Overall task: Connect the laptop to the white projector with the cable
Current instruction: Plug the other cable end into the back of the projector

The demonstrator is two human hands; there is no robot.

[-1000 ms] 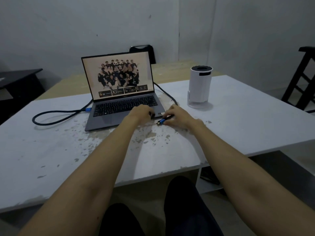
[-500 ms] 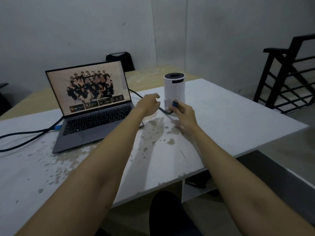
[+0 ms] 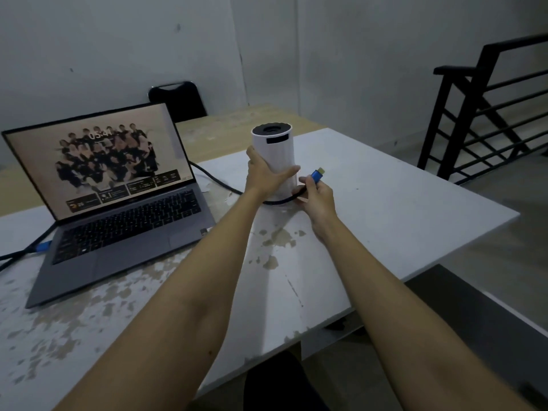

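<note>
At nine o'clock on the worktop your laptop sits open, screen lit, with a blue-collared plug already seated in its left edge and a dark lead trailing off toward the left. Behind the screen, at about eleven o'clock, a black chair back shows against the wall.

Near the centre, toward twelve o'clock, the white projector stands upright on the worktop. Your left hand wraps its lower body, the grip spread around the cylinder with the thumb across the front and the fingers round the left side.

Just at one o'clock of the projector, your right hand pinches the cable behind its blue connector, whose gold tip points up and away, free of any socket. The black cord curves from that hand past the projector's base and back toward the laptop's right rear.

At two o'clock a black stair railing stands beyond the worktop's corner.
</note>
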